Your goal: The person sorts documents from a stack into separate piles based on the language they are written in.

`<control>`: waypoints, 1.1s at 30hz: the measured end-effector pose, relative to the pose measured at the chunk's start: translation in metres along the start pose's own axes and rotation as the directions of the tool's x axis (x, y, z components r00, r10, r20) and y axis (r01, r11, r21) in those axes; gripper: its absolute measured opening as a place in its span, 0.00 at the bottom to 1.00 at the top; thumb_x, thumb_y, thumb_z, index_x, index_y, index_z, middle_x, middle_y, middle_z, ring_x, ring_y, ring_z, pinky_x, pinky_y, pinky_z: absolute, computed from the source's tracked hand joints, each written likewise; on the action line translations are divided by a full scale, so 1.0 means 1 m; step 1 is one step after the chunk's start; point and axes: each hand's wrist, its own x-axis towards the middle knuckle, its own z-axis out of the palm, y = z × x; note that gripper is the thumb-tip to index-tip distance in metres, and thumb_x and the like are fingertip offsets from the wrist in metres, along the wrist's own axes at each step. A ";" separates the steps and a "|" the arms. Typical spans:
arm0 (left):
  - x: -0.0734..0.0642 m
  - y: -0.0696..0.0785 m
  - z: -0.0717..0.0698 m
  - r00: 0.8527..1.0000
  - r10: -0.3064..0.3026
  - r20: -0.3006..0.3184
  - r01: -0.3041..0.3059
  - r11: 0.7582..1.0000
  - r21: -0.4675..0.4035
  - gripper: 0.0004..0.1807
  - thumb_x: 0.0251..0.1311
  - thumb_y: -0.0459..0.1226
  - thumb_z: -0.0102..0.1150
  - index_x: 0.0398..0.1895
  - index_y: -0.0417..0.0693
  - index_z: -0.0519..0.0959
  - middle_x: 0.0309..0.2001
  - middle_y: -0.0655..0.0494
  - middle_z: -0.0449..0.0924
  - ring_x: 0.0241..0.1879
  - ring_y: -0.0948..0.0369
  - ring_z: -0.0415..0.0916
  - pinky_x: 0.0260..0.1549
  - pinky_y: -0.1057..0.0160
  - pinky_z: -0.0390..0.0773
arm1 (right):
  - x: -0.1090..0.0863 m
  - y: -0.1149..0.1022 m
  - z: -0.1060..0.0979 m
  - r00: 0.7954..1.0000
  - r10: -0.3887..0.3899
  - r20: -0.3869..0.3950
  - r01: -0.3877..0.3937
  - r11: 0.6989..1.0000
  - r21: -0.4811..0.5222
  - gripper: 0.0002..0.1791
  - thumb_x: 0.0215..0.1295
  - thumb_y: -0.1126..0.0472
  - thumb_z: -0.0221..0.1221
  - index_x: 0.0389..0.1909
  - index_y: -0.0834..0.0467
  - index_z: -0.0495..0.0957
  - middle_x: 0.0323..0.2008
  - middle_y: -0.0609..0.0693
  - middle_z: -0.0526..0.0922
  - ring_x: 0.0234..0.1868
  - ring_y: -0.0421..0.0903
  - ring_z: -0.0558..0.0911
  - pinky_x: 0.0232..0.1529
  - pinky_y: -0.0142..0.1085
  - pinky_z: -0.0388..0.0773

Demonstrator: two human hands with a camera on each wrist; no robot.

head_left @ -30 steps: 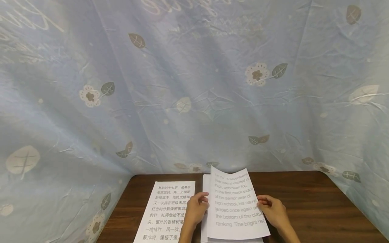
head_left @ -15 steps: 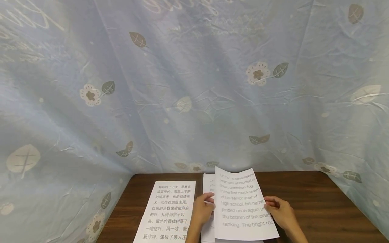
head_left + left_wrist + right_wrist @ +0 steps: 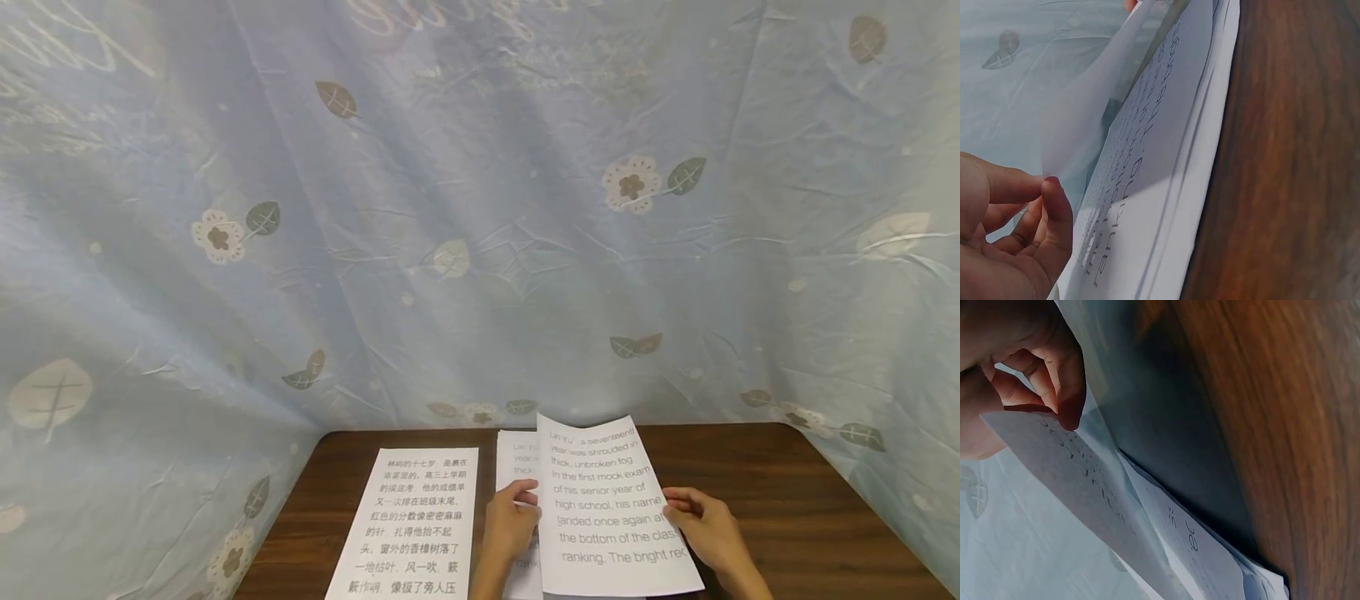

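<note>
A white sheet of paper (image 3: 611, 508) printed with English text is held raised and slightly bowed above a paper stack (image 3: 517, 458). On its left edge, my left hand (image 3: 512, 525) pinches it between thumb and fingers. My right hand (image 3: 705, 529) pinches the right edge the same way. The left wrist view shows the left hand (image 3: 1016, 231) at the sheet's edge, with the printed stack (image 3: 1154, 162) lying below. In the right wrist view, the right hand (image 3: 1035, 375) grips the lifted sheet (image 3: 1079, 469), apart from the stack (image 3: 1191, 550) beneath.
A page with Chinese text (image 3: 408, 525) lies flat on the dark wooden table (image 3: 787, 500), left of the stack. Behind the table hangs a pale blue curtain (image 3: 480, 333) with leaf and flower patterns, also along the sides.
Both hands have moved to the right with the raised sheet between them. More of the stack's left part now shows, and the left hand no longer covers the Chinese page.
</note>
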 end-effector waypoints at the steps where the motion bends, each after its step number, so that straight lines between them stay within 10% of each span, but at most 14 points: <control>1: 0.000 0.000 0.001 1.000 0.001 -0.001 -0.001 1.000 0.002 0.24 0.56 0.22 0.61 0.58 0.39 0.85 0.38 0.54 0.84 0.26 0.66 0.80 0.23 0.70 0.83 | 0.000 0.001 -0.001 1.000 0.001 0.003 -0.001 1.000 0.002 0.21 0.74 0.62 0.65 0.63 0.68 0.82 0.48 0.56 0.90 0.40 0.37 0.85 0.37 0.29 0.81; 33: -0.005 0.005 0.048 1.000 0.025 0.001 -0.025 0.999 -0.026 0.23 0.55 0.23 0.65 0.56 0.40 0.87 0.36 0.60 0.83 0.28 0.70 0.77 0.24 0.73 0.80 | 0.003 0.020 -0.042 0.999 0.030 0.018 -0.030 1.000 -0.004 0.25 0.77 0.60 0.63 0.68 0.71 0.76 0.49 0.56 0.89 0.39 0.35 0.83 0.37 0.31 0.82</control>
